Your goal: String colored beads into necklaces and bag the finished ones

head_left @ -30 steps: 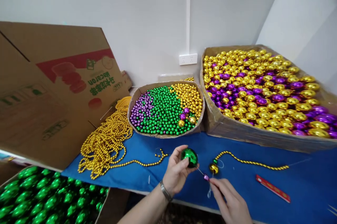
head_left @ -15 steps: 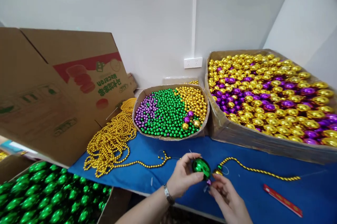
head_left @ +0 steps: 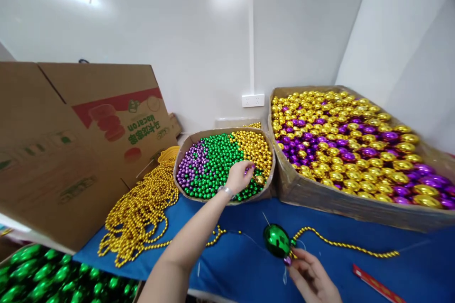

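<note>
My left hand [head_left: 240,177] reaches into the shallow box of small beads [head_left: 222,168]. Its fingers are closed around a purple bead [head_left: 250,169] near the right side, beside a larger gold bead [head_left: 259,179]. At the table's front, my right hand [head_left: 311,272] pinches the bead string just by a small purple bead [head_left: 287,261]. A big shiny green bead [head_left: 276,240] sits on this string, with a thin needle [head_left: 266,219] sticking out of its top. A gold bead strand [head_left: 341,242] trails to the right from beside it. My fingertips partly hide the pinch.
A pile of gold bead strands [head_left: 142,213] lies left on the blue cloth [head_left: 245,270]. A large box of gold and purple beads [head_left: 330,203] stands right, a box of green beads [head_left: 60,279] lower left. A Macaron carton [head_left: 88,151] and a red strip [head_left: 377,284] flank the cloth.
My left hand has let go of the big green bead and moved up into the bead box, closing on a purple bead. My right hand keeps the string; the view has tilted up.
</note>
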`<state>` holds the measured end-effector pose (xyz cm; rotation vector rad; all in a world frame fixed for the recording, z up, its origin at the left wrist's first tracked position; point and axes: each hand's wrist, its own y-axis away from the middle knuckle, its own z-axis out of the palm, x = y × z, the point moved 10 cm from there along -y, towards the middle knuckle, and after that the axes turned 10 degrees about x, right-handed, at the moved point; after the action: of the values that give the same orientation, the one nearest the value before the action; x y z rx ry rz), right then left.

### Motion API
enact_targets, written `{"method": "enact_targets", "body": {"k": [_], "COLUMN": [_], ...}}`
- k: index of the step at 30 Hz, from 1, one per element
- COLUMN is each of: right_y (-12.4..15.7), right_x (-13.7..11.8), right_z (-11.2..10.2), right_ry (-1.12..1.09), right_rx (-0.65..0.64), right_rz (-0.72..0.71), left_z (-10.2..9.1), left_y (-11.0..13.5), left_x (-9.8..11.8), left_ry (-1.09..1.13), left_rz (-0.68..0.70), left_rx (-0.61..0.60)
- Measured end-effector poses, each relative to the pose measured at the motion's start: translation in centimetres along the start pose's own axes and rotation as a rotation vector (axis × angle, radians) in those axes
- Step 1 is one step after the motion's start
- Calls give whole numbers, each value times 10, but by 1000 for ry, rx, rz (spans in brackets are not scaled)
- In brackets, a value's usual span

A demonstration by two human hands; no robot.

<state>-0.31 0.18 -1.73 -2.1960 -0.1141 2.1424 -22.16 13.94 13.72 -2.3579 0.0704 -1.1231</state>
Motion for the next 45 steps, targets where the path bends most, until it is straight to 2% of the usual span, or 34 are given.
{"method": "enact_targets", "body": {"k": [3,5,7,10,13,17,19,22,24,29,36,45], "right_y": [0,0,0,-1,-1,3,5,9,11,15,15,17], "right_x": [-3,-6,-9,-11,-10,-6,-5,-7,-11,-16,-16,-24], "right_z": [-3,-6,-10,-15,-19,-20,-19,-15,-12,-9,-11,-10], "right_ry": [-20,-22,-14,1,15,38,62,122,177,303,351,385], "right_rx": [18,47,72,94,102,81,68,43,20,-28,-20,-27], "right_rz": [-1,2,10,17,21,27,34,21,-9,-81,-113,-141], "left_z": [31,46,55,55,42,19,13,19,21,22,22,21], "left_y": [-31,-43,-49,-46,-22,39,75,121,138,148,152,152], "left_x": [5,6,6,11,20,22,10,-8,-14,-16,-16,-12], "left_ry": [-56,-77,-70,-3,119,329,614,1047,1146,1208,1242,1266], "left_rz": [3,-21,-47,-69,-91,-193,-394,-749,-854,-879,-888,-792], "left_rx": [-41,-59,-69,-77,-94,-134,-148,-148,-137,-113,-107,-173]}}
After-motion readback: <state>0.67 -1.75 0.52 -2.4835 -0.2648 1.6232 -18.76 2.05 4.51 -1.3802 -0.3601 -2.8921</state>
